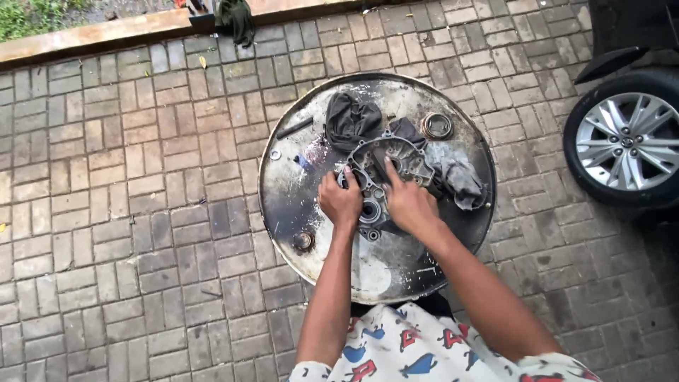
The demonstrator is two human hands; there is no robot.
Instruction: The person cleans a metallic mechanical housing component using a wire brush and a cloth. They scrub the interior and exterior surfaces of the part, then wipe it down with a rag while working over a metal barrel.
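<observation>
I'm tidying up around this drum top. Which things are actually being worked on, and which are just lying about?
In hand:
- metal engine casing, under the left hand and right hand

Lying about:
- dark rag
- grey rag
- bearing ring
- small washer
- dark rod

Paved yard in daylight

Grey brick paving covers the ground; a low kerb with grass beyond runs along the far left, and a car wheel stands far right.

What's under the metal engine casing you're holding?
The engine casing lies on a round drum top, partly over a grey rag. Both hands cover its near part, hiding what lies beneath.
</observation>
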